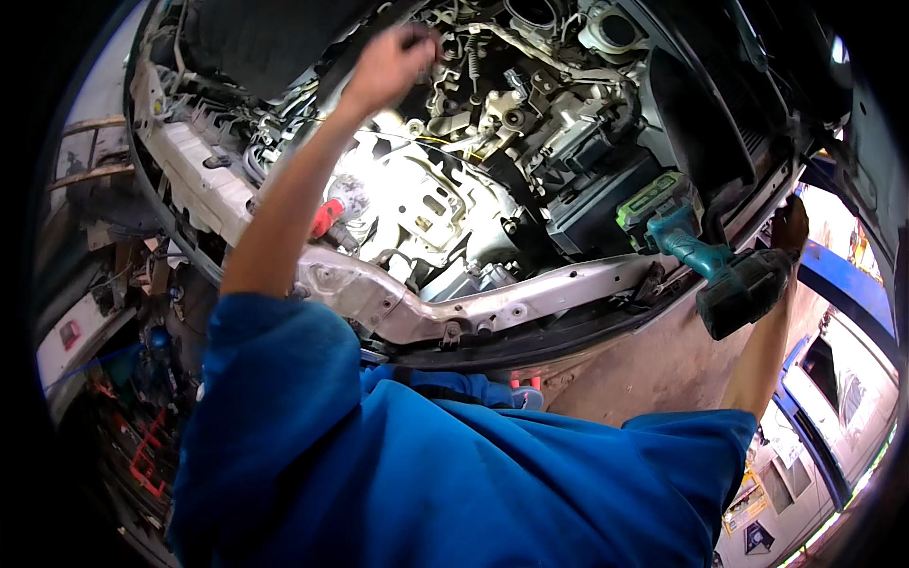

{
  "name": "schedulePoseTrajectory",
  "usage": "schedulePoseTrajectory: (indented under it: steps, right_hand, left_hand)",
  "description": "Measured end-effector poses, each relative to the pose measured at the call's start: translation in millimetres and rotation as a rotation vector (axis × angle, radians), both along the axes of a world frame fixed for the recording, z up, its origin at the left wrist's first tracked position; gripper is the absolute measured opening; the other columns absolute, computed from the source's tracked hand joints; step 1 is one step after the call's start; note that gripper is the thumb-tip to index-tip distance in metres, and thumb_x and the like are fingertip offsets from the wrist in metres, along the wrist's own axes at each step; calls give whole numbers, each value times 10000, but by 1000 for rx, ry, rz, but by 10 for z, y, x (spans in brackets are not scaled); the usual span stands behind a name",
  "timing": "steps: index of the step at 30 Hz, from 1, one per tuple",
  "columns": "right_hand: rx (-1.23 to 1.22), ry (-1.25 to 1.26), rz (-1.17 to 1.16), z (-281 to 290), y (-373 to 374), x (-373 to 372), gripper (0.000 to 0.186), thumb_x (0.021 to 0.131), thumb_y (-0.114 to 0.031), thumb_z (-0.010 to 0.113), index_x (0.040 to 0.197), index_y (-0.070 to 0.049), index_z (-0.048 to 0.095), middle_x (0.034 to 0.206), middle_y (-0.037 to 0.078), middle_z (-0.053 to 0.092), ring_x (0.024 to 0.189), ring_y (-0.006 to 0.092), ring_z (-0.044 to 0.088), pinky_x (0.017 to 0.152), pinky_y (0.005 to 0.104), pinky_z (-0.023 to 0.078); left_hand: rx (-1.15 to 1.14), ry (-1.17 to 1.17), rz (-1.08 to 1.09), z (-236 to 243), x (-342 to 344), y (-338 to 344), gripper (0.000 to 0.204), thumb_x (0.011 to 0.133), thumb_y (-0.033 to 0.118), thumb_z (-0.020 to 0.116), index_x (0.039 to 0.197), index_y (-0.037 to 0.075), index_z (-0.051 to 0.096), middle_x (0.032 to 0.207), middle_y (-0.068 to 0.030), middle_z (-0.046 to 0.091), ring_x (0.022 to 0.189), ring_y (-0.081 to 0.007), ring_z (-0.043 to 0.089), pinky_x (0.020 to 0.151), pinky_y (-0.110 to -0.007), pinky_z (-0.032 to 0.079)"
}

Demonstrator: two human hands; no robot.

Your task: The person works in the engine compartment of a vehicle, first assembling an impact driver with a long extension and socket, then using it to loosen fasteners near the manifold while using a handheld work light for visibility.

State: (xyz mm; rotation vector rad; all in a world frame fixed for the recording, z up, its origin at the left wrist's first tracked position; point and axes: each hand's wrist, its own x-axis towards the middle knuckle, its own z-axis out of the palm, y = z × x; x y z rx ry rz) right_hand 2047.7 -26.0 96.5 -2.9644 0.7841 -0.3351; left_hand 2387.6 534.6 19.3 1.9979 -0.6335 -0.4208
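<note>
My left hand [390, 68] reaches over the far side of an open engine bay, close to hoses and a coiled spring-like part [472, 59]. Its fingers look bent but are smeared by motion, and whether they hold anything does not show. Out to the right, my right hand [789, 227] is at the car's fender edge, dark and partly in shadow; its fingers are not clear. Close by it, a teal cordless power tool [689, 241] with a black base lies across the bay's right edge. A lime-green and grey block [655, 201] adjoins its far end.
A pale metal crossmember [454, 315] runs along the near edge of the bay. Beside the brightly lit metal casing [431, 204] sits a red-ended object [328, 217]. A black box [606, 204] is at the right. Cluttered tools [147, 454] lie at lower left; a blue post [852, 284] stands right.
</note>
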Motion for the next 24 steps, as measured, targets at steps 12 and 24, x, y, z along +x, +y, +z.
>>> schedulePoseTrajectory:
  steps: [12, 24]
  right_hand:
    - [480, -843, -558, 905, 2940, -1862, 363, 909, -322, 465, 817, 2, 601, 670, 62, 525, 512, 116, 455, 422, 218, 351]
    - [1839, -292, -601, 313, 5311, -232, 311, 973, -299, 420, 788, -58, 488, 519, -27, 341, 412, 72, 313, 388, 236, 259]
  left_hand:
    - [126, -203, 520, 455, -1853, 1868, 136, 882, 103, 541, 940, -9, 593, 864, -145, 616, 752, -274, 603, 691, -347, 476]
    - [259, 1012, 101, -984, -1694, 612, 401, 843, 234, 554, 1054, -107, 545, 883, -168, 626, 717, -245, 642, 590, -324, 539]
